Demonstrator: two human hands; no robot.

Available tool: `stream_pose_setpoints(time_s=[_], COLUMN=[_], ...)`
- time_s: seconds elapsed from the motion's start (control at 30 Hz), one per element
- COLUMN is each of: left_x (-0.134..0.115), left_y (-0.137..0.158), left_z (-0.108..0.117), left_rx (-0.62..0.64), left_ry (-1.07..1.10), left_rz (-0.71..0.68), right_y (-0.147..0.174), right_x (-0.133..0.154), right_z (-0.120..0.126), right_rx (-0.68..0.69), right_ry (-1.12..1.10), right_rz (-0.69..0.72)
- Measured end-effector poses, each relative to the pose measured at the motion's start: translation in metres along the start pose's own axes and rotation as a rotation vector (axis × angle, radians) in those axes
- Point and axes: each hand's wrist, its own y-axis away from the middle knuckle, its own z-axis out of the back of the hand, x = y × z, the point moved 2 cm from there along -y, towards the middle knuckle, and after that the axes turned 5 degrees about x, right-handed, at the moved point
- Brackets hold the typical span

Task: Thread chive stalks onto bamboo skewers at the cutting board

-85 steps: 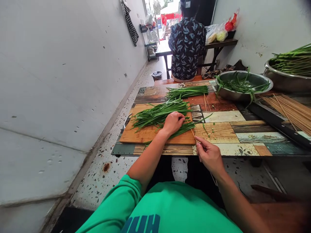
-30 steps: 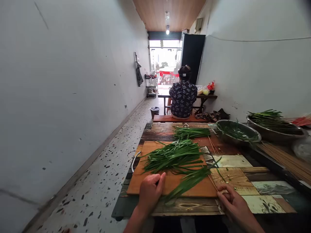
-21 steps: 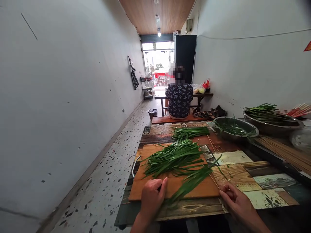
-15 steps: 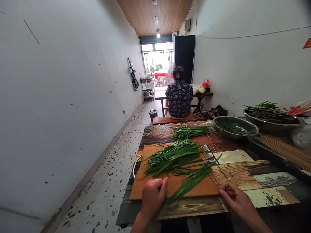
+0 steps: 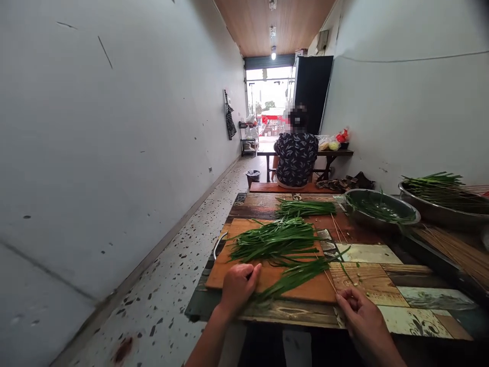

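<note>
A thin wooden skewer (image 5: 331, 282) is pinched between the fingertips of my right hand (image 5: 359, 311), at the board's near right corner. Its far end reaches a small bunch of garlic chives (image 5: 296, 278), which fans down to the left with its leaf ends near the board's front edge. My left hand (image 5: 239, 285) is closed, thumb up, over the near left part of the wooden cutting board (image 5: 219, 275), beside those leaf ends. Whatever its curled fingers hold is hidden. Beyond both hands, a larger heap of chives (image 5: 275, 239) covers the board.
Another chive pile (image 5: 305, 207) lies past the board, with loose skewers (image 5: 338, 227) beside it. To the right stand a metal bowl (image 5: 410, 216) with leaves and a second bowl (image 5: 458, 210) of greens. Many skewers (image 5: 454, 250) lie nearer. A person (image 5: 297, 160) sits ahead, back turned.
My view has swung left, so the background has shifted right in the picture. Both hands keep nearly the same pose, with the skewer still in my right fingers.
</note>
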Motion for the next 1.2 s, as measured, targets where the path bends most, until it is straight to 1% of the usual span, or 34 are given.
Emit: stream_pose_setpoints(time_s=[0.1, 0.17, 0.2, 0.23, 0.27, 0.37, 0.5, 0.6, 0.7, 0.83, 0.93, 1.07, 1.2], left_x=[0.000, -0.006, -0.012, -0.020, -0.030, -0.064, -0.101, -0.116, -0.124, -0.130, -0.133, -0.135, -0.130], left_y=[0.000, -0.001, -0.002, -0.004, -0.008, -0.024, -0.057, -0.079, -0.090, -0.092, -0.092, -0.092, -0.092], left_z=[0.004, 0.007, 0.009, 0.010, 0.011, 0.006, -0.014, -0.036, -0.056, -0.070, -0.074, -0.075, -0.076], left_rx=[0.019, 0.053, 0.062, 0.057, 0.057, 0.171, 0.303, 0.372, 0.433, 0.428, 0.427, 0.414, 0.432], left_ry=[0.022, 0.044, 0.062, 0.072, 0.063, 0.043, -0.067, -0.171, -0.198, -0.208, -0.228, -0.227, -0.131], left_rz=[0.069, 0.119, 0.119, 0.094, 0.040, -0.141, -0.191, -0.192, -0.192, -0.163, -0.123, -0.115, -0.111], right_y=[0.006, 0.011, 0.013, 0.015, 0.017, 0.024, 0.033, 0.033, 0.029, 0.026, 0.025, 0.023, 0.021], right_x=[0.014, 0.023, 0.026, 0.028, 0.029, 0.029, 0.025, 0.022, 0.021, 0.019, 0.019, 0.020, 0.021], right_z=[0.003, 0.006, 0.007, 0.007, 0.007, 0.008, 0.008, 0.010, 0.012, 0.013, 0.014, 0.016, 0.016], right_rx=[0.009, 0.004, 0.006, 0.017, 0.028, -0.012, -0.024, -0.032, -0.033, -0.020, -0.015, -0.023, -0.016], right_ry=[0.029, 0.048, 0.051, 0.042, 0.031, 0.047, 0.115, 0.141, 0.150, 0.148, 0.156, 0.175, 0.170], right_rz=[0.025, 0.027, 0.036, 0.041, 0.035, 0.038, 0.082, 0.099, 0.122, 0.133, 0.130, 0.133, 0.150])
